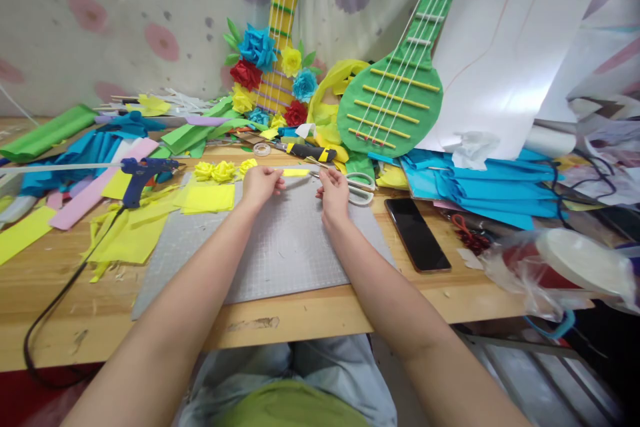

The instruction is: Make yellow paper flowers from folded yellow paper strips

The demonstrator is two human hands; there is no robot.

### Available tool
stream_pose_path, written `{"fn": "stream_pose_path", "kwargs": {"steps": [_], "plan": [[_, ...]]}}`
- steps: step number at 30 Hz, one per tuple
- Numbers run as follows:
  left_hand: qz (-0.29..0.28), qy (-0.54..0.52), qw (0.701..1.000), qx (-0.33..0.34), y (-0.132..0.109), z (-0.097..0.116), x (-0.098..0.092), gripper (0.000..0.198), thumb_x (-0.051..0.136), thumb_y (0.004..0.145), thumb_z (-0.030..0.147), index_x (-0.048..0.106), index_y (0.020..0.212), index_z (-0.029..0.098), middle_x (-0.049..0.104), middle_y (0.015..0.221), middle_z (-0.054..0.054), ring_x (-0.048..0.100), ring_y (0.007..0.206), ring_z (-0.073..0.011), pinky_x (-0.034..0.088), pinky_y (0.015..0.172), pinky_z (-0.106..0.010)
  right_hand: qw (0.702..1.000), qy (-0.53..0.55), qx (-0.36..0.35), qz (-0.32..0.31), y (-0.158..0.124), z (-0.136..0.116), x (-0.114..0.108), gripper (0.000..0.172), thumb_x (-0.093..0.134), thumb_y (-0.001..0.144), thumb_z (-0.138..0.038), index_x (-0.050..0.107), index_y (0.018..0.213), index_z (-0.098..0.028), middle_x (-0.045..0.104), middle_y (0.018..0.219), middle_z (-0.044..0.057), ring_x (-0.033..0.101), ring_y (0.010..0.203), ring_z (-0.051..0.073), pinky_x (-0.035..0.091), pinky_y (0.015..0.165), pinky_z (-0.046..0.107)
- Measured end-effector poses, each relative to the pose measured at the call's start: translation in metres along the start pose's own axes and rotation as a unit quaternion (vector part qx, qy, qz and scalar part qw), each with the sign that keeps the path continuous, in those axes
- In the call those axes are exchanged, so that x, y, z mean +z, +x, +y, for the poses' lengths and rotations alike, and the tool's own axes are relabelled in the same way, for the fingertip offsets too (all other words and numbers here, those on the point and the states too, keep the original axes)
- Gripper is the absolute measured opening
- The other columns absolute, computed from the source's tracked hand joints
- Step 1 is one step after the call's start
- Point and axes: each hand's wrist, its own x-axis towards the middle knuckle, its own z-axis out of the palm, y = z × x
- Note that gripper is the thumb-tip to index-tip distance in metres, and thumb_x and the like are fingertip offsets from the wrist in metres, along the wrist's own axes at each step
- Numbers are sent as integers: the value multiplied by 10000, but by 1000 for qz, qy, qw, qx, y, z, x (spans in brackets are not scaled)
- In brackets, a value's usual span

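Observation:
Over the grey cutting mat [285,240], my left hand [260,187] is closed in a pinch. What lies between its fingertips is too small to make out. My right hand [334,192] is also pinched, a short way to the right, and its grip is unclear too. A small yellow paper piece [296,173] lies between the hands, near the left fingertips. White-handled scissors [361,197] rest just beside and partly behind my right hand. Left of my left hand are a stack of yellow paper squares [207,198] and several crumpled yellow paper flowers [223,172].
A blue glue gun [137,180] stands left, its cord trailing off the table. A black phone [417,233] lies right of the mat. Behind are a green paper guitar [393,103], a flowered yellow one [283,27], a yellow-black cutter [310,151] and blue paper [480,187].

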Motion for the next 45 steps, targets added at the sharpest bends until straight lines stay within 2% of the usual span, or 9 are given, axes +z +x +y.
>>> {"fn": "stream_pose_path", "kwargs": {"steps": [3,7,11,14,19,25,28,37,45], "plan": [[8,151,988,-20,22,8,1,238,561,753,288,556,565,144,658,639,-73,618,536,-157,476,521,-269,1000,-17,0,-2,-1,-1,0,343,608,657,-306,489,957,-191,567,1031,24,424,448,-2,374,410,164],[64,383,921,2,29,18,2,336,570,725,447,576,540,166,662,659,-104,640,722,-244,465,661,-341,1000,-26,4,-10,0,-2,0,326,602,661,-284,488,952,-193,567,958,6,431,462,8,370,414,162],[117,414,901,53,18,21,-12,337,470,777,494,620,814,194,677,843,-102,622,849,-255,438,708,-347,999,-35,0,-16,-1,-2,0,284,604,664,-268,484,910,-194,555,851,-22,426,453,19,358,410,171],[108,437,888,99,6,21,-42,341,438,788,490,591,935,223,670,840,-70,613,855,-246,426,717,-335,999,-44,-5,-19,-1,-1,0,243,607,666,-274,480,856,-192,524,764,-44,425,454,26,345,408,171],[74,516,851,70,-6,13,-112,358,513,713,471,574,967,226,658,872,-53,604,837,-245,424,701,-321,997,-49,-17,-48,2,5,-2,218,600,672,-294,475,818,-190,510,718,-58,403,451,23,322,409,165],[-88,560,809,156,-15,-11,-161,492,633,544,501,576,930,202,595,1023,-62,548,992,-254,413,829,-318,996,-61,-20,-61,5,8,-3,225,609,658,-305,478,798,-189,506,688,-66,402,440,26,303,407,171],[-127,543,813,167,-23,-24,-169,492,603,585,493,553,977,201,586,1039,-74,554,961,-242,416,832,-327,995,-68,-23,-71,3,7,-4,212,608,662,-310,481,780,-187,491,644,-75,404,443,31,308,415,174],[-82,507,829,224,-34,-33,-160,281,463,711,413,610,829,204,615,963,-78,557,944,-225,409,851,-327,994,-64,-39,-85,4,9,-5,230,611,659,-350,476,743,-184,477,605,-83,393,441,30,305,411,166],[-33,426,895,130,-24,-35,-163,242,571,642,470,651,701,249,684,969,-28,597,957,-218,410,881,-304,992,-73,-33,-101,3,9,-4,229,618,638,-347,490,729,-182,465,584,-86,393,449,37,310,422,173]]}}
